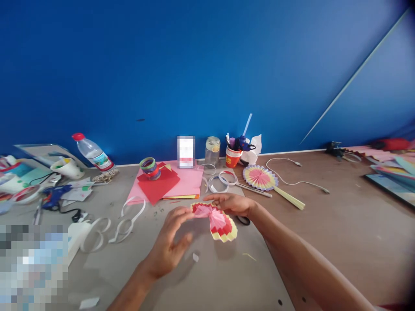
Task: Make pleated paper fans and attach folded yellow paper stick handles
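Note:
A pleated paper fan piece (218, 221) in pink, red and yellow is held just above the table between both hands. My left hand (170, 246) pinches its left end with thumb and fingertips. My right hand (231, 203) lies over its upper right edge, fingers stretched leftward and pressed on the folds. The lower right part of the pleats fans out free. A small black object (243, 220) lies under my right wrist.
Behind lie pink and red paper sheets (168, 183), a tape roll (149, 167), white paper strips (128, 220), a finished round fan on a stick (262, 179), a cup of pens (233, 156), a jar (212, 151), a water bottle (94, 153), a blue glue gun (53, 195) and a white cable (296, 181).

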### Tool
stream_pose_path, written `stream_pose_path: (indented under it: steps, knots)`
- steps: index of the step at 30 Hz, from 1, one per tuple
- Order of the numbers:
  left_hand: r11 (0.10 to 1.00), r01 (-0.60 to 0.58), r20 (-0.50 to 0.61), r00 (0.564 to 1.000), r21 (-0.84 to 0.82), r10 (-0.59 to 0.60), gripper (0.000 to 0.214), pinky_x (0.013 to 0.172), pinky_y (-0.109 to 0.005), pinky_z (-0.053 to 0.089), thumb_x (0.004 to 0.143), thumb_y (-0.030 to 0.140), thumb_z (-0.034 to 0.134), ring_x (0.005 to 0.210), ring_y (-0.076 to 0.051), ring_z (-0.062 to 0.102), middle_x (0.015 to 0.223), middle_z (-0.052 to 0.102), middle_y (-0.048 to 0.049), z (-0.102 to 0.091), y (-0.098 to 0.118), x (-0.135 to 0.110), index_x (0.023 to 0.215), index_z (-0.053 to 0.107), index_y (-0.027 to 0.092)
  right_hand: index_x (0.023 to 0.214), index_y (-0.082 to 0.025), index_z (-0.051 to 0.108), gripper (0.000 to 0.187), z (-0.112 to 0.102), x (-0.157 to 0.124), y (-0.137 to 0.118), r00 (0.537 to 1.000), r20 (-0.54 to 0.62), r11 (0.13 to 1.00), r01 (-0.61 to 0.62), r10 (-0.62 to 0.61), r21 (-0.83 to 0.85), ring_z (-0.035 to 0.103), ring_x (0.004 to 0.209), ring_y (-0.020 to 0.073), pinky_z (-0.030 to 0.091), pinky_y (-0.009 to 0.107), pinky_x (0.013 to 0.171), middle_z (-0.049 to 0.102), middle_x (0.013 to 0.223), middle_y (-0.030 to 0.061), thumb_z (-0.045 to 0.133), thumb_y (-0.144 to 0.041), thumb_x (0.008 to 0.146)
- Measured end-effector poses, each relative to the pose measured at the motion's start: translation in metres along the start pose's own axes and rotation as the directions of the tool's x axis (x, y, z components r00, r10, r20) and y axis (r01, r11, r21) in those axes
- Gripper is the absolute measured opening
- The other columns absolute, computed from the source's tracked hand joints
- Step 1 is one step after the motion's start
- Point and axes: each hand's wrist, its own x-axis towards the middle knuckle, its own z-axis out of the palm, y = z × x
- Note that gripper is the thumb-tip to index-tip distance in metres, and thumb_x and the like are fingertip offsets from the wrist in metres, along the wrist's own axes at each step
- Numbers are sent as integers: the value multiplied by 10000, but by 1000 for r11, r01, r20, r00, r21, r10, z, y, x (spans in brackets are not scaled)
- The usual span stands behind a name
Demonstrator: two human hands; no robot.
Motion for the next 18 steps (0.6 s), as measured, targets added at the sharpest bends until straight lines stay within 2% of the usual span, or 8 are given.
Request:
stream_pose_path:
  steps: [3,5,7,9,12,14,16,18]
  knots:
    - [977,-84,-48,994,195,95,372,999,-405,443,848,179,561,1191,-235,501,1180,610,-97,-1,-1,-8,1214,514,223,1262,-192,562,602,1,4,11,998,61,998,-5,1,69,621,781,134,462,258,757,680,920,49,754,-268,696]
    - [953,-126,-116,980,274,163,275,1014,-422,424,853,115,528,1071,-205,559,1012,659,-56,2,-2,-7,1106,551,221,1267,-195,557,620,3,6,17,997,70,1000,-21,21,7,621,779,145,472,284,756,676,912,56,757,-323,694]
    - [927,-170,-155,960,334,232,242,1027,-452,403,845,63,513,956,-184,588,891,666,-26,4,-2,-4,1025,563,215,1242,-179,579,603,5,7,21,1000,-6,989,2,-3,-149,613,754,151,481,303,734,668,864,56,740,-382,699]
    - [893,-199,-162,945,404,284,262,1036,-485,383,823,20,523,909,-178,594,853,666,-17,7,-1,-3,1000,567,208,1230,-174,586,569,5,7,21,989,-126,955,38,-78,-296,607,775,156,483,319,749,659,886,61,711,-394,721]
    - [827,-220,-147,929,517,339,323,1061,-535,333,787,-36,535,939,-188,596,878,681,-22,13,-5,-7,1004,571,201,1252,-203,551,540,5,3,17,929,-303,916,83,-214,-392,584,955,176,450,342,871,620,1081,71,685,-323,743]
    - [806,-218,-127,932,550,339,338,1070,-548,313,785,-49,526,958,-193,594,890,686,-25,20,-10,-11,1012,572,198,1229,-208,556,488,7,-4,11,878,-382,893,105,-290,-437,556,1043,193,418,356,935,599,1130,66,658,-291,759]
    - [814,-204,-95,949,544,301,322,1064,-537,324,805,-36,501,949,-192,596,892,685,-30,26,-17,-14,1015,570,198,1156,-196,593,370,13,-14,7,843,-411,860,111,-346,-497,568,1027,203,422,370,936,621,1077,63,604,-277,795]
    - [835,-196,-27,969,514,244,299,1050,-515,353,828,3,482,940,-194,597,915,684,-39,31,-23,-17,1041,564,198,1096,-186,614,293,20,-24,4,818,-407,789,91,-408,-607,588,995,206,444,372,910,637,1046,64,561,-250,816]
